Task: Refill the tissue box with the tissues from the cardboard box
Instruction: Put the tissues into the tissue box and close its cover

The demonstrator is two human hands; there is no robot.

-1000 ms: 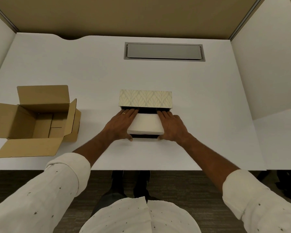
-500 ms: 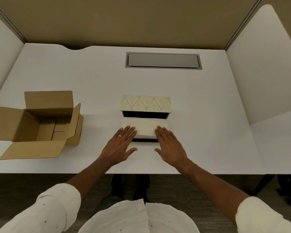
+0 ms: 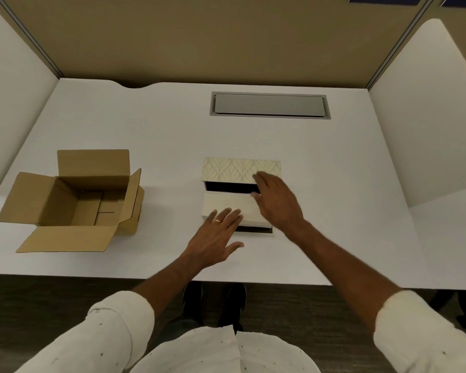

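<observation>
The tissue box (image 3: 221, 187) lies open in the middle of the white desk, its leaf-patterned lid (image 3: 232, 169) standing up at the far side. A cream stack of tissues (image 3: 226, 204) sits inside its dark tray. My left hand (image 3: 217, 234) lies flat, fingers spread, its fingertips on the near left of the stack. My right hand (image 3: 276, 201) reaches over the stack's right end, its fingers at the lid's lower right edge. Neither hand holds anything. The brown cardboard box (image 3: 73, 203) stands at the left with its flaps open and nothing visible inside.
A grey cable hatch (image 3: 269, 105) is set into the desk (image 3: 145, 146) behind the tissue box. White partition panels rise at the left and right, a tan wall at the back. The desk's near edge runs just below my forearms.
Both hands left the sides of the tissue stack and drew back. Now the right hand has moved forward to the lid's edge, while the left rests on the stack's near left.
</observation>
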